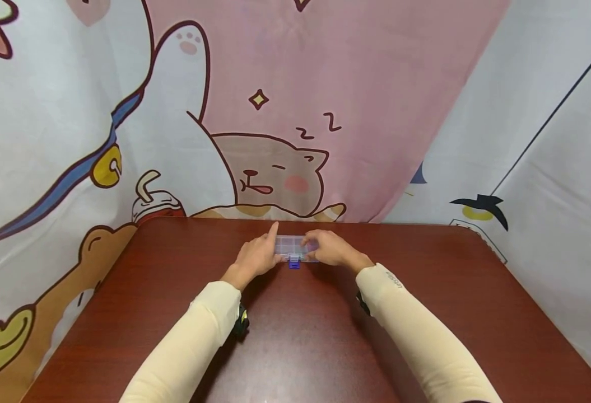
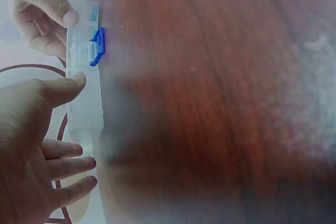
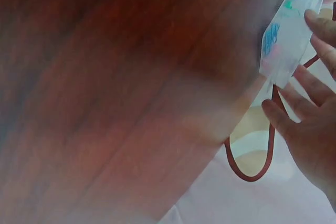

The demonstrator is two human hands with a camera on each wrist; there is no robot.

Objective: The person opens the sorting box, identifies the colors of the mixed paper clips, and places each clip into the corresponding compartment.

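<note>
A small clear plastic compartment box (image 1: pixel 288 244) lies near the table's far edge, a blue latch (image 1: pixel 294 264) on its near side. Through its wall, blue and green bits show near its right end in the right wrist view. My left hand (image 1: pixel 256 254) is at the box's left end. Its thumb (image 2: pixel 71 88) touches the front side, and the other fingers stretch out straight past the end. At the other end my right hand (image 1: pixel 333 248) holds the box, thumb at the front and index finger bent over the top.
The dark red-brown table (image 1: pixel 295 336) reaches out on both sides of the box. Close behind its far edge hangs a cloth curtain (image 1: pixel 376 112) printed with cartoon animals.
</note>
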